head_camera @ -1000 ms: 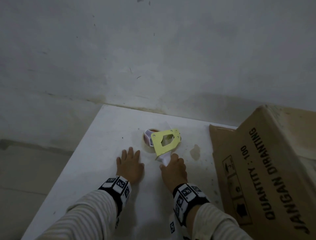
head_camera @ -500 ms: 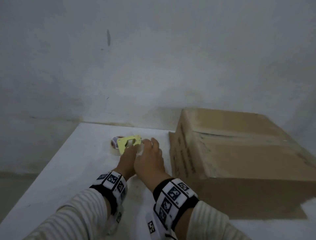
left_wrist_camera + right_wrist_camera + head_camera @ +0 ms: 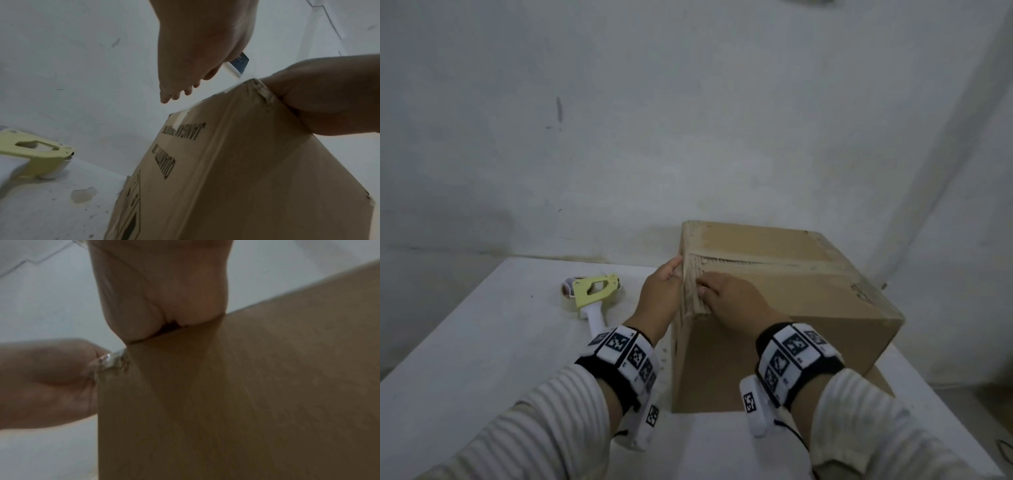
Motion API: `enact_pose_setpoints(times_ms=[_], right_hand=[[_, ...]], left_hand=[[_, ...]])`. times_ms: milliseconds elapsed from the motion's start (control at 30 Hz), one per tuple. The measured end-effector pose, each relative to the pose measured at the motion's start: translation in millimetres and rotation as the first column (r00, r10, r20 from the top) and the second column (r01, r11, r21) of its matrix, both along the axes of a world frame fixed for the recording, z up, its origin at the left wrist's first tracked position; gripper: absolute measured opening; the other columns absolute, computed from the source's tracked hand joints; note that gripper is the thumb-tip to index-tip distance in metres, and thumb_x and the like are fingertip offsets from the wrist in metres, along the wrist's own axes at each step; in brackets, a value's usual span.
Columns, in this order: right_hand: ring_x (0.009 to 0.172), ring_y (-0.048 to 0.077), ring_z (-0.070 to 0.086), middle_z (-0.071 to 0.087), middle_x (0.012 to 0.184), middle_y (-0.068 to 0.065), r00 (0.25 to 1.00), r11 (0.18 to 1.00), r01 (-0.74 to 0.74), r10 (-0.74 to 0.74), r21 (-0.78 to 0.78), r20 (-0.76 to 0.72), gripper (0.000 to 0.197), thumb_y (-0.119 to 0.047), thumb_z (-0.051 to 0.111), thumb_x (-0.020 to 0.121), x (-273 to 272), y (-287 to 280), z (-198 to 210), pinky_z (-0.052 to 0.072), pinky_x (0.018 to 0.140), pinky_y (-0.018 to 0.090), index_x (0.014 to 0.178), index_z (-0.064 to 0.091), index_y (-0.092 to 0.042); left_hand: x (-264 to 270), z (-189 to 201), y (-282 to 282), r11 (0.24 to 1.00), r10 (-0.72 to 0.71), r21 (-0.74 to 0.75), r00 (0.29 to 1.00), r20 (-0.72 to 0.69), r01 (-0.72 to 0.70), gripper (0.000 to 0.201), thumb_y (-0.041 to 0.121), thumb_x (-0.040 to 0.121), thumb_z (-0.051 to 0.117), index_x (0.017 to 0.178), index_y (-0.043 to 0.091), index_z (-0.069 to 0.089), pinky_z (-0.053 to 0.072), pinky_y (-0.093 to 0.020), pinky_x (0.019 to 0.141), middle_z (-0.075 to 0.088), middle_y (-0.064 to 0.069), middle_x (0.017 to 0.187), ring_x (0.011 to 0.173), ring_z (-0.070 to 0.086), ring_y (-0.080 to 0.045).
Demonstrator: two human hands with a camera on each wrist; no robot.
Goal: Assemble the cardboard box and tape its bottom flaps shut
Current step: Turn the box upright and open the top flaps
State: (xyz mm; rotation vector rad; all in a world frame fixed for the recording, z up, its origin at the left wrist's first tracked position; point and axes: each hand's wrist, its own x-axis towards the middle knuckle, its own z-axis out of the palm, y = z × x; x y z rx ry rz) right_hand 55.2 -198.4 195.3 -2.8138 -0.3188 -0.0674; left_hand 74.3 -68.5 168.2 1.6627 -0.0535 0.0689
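The brown cardboard box [image 3: 808, 308] stands on the white table [image 3: 482, 359] with its closed flaps facing up and a seam [image 3: 756, 264] across them. Clear tape [image 3: 692, 291] runs over the box's upper left edge and shines in the right wrist view [image 3: 107, 361]. My left hand [image 3: 661, 294] lies against the box's left face with its fingers straight [image 3: 167, 95] and its thumb at the top edge. My right hand [image 3: 732, 301] rests on top of the box, fingertips at the taped edge. The yellow tape dispenser [image 3: 594, 294] lies on the table, left of the box.
A grey wall [image 3: 688, 120] rises directly behind the table and the box. The table's left edge [image 3: 431, 339] drops off to a lower floor. A small stain [image 3: 83, 195] marks the tabletop between dispenser and box.
Both hands left the tape dispenser, which now lies alone on the table, and moved right to the box's upper left edge. The head view swung right onto the box.
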Motion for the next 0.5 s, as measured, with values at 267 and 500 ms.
enact_pose_setpoints(times_ms=[267,500], right_hand=[[0.108,0.026,0.058,0.063,0.121,0.008,0.980,0.997,-0.071,0.076,-0.033,0.184,0.036,-0.026,0.033,0.100,6.3,-2.2,-24.4,0.046,0.091,0.036,0.123,0.058,-0.015],[0.119,0.021,0.054,0.059,0.131,0.005,0.976,0.998,-0.052,0.061,-0.045,0.209,0.040,-0.031,0.031,0.100,8.9,-2.5,-30.1,0.043,0.102,0.036,0.129,0.055,-0.017]], left_hand=[[-9.0,-14.9,-21.6,0.981,-0.110,-0.164,0.992,-0.054,0.100,0.046,0.031,0.101,0.036,0.146,0.025,0.032,0.038,-0.033,0.110,0.041,-0.002,0.149,0.131,0.044,-0.015],[-16.2,-43.0,-30.1,0.978,-0.133,-0.168,0.991,-0.024,0.127,0.054,0.057,0.096,0.019,0.147,0.042,0.014,0.028,-0.040,0.118,0.032,0.005,0.152,0.139,0.033,-0.014]])
